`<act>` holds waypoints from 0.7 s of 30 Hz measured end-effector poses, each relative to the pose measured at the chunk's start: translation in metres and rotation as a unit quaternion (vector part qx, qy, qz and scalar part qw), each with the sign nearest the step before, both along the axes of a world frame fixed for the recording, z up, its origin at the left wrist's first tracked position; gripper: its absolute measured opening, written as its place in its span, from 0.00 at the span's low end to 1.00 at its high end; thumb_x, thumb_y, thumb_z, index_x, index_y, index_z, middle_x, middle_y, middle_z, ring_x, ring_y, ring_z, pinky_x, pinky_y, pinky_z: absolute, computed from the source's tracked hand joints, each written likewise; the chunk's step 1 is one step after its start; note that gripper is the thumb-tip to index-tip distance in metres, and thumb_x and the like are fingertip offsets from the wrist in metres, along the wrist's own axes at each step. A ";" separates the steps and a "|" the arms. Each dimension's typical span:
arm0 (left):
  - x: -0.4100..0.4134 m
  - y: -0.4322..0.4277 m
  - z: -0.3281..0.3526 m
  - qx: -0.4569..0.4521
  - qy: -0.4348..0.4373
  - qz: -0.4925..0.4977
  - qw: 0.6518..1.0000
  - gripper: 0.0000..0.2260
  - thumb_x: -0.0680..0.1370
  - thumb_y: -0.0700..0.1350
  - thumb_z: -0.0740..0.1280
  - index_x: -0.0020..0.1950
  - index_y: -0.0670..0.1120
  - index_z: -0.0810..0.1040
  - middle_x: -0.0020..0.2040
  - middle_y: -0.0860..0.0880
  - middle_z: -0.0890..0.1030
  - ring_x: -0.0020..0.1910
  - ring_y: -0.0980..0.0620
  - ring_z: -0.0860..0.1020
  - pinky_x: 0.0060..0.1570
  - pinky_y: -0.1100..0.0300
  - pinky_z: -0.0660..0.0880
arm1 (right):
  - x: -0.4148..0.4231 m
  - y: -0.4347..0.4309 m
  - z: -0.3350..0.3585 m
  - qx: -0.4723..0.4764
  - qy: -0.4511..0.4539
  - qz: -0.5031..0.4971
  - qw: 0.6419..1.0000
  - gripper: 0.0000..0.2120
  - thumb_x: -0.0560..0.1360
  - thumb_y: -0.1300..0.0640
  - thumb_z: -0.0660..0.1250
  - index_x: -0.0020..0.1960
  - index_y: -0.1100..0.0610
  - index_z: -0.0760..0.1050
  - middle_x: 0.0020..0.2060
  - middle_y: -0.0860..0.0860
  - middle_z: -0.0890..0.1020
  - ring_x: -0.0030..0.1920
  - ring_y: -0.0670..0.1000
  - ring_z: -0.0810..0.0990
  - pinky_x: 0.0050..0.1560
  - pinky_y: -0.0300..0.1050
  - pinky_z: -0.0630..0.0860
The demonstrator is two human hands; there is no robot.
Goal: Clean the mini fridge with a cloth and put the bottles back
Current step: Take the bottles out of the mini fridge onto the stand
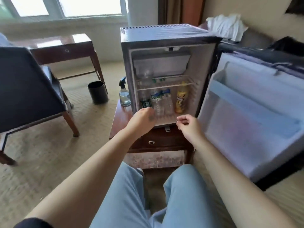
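Spray bottle [124, 94] stands beside the open mini fridge [164, 32]. My left hand [143, 119] curls at the water bottles [162, 102] on its lower shelf, and through the blur I cannot tell whether it grips one. My right hand [189, 125] hangs loosely curled, holding nothing. A white cloth [227, 26] lies behind the fridge, left of the swung-out door [246, 120].

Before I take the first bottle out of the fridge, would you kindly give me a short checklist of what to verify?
1. Fridge door swung wide open: ok.
2. Left hand at the clear bottles, grip closed on one: cannot tell, its fingers are hidden.
3. Right hand free, nothing visibly held: ok.
4. Cloth close by: not ok, it lies behind the fridge, to the right.
5. Spray bottle standing upright on the table beside the fridge: ok.
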State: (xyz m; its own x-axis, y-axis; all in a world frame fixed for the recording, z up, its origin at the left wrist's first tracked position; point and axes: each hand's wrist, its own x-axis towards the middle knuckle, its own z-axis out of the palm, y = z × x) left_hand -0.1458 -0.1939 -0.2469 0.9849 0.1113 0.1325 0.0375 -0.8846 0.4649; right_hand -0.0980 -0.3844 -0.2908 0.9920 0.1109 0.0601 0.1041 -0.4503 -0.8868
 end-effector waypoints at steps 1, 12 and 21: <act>0.000 -0.001 0.010 -0.007 -0.011 0.006 1.000 0.15 0.77 0.44 0.65 0.63 0.44 0.75 0.59 0.45 0.78 0.57 0.44 0.76 0.56 0.55 0.73 | 0.001 -0.001 0.011 -0.001 -0.007 0.000 1.000 0.07 0.75 0.58 0.68 0.45 0.45 0.75 0.43 0.49 0.81 0.47 0.53 0.81 0.54 0.52 0.78; 0.025 0.055 0.007 -0.041 -0.022 0.085 0.995 0.14 0.76 0.46 0.66 0.61 0.46 0.76 0.57 0.48 0.79 0.55 0.47 0.78 0.54 0.56 0.74 | 0.070 0.051 0.042 -0.059 -0.021 0.050 0.997 0.19 0.71 0.49 0.74 0.57 0.54 0.74 0.49 0.48 0.81 0.47 0.49 0.80 0.52 0.45 0.77; 0.049 0.134 -0.004 -0.043 -0.027 0.149 0.988 0.14 0.76 0.46 0.68 0.60 0.44 0.76 0.57 0.49 0.79 0.55 0.50 0.77 0.55 0.62 0.69 | 0.190 0.169 0.061 -0.001 -0.045 0.058 0.997 0.42 0.60 0.42 0.80 0.68 0.54 0.67 0.59 0.49 0.78 0.55 0.52 0.79 0.50 0.41 0.78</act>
